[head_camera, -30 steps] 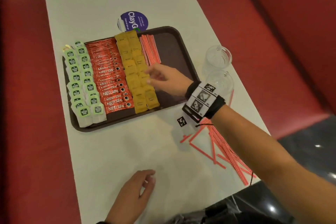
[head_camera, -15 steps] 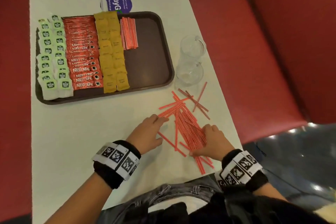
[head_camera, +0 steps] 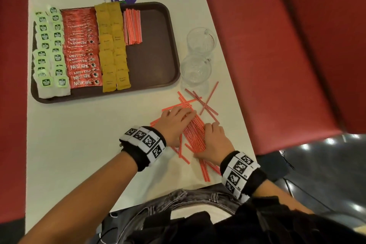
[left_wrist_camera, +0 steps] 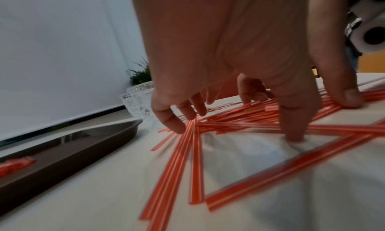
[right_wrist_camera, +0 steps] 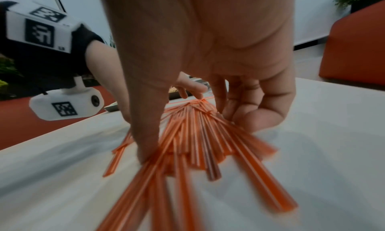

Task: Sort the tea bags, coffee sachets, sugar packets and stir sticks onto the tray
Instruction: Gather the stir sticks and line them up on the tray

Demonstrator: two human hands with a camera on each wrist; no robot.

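glossy striped plastic stir sticks [head_camera: 195, 134] lie on a smooth matt table [head_camera: 79, 144] beside clear glass cups [head_camera: 196, 70].

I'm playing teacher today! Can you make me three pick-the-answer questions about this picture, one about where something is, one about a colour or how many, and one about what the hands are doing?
1. Where is the loose pile of stir sticks?
A. On the table beside the tray
B. Inside a glass
C. On the red seat

2. How many clear glasses stand right of the tray?
A. Four
B. Two
C. None

3. What are the left hand and right hand doing?
A. Lifting the tray
B. Resting in the lap
C. Pressing in on the loose sticks from both sides

Answers:
1. A: the pile lies on the white table, nearer the person than the tray.
2. B: two glasses stand side by side near the table edge.
3. C: one hand sits on each side of the pile, fingertips down on the sticks.
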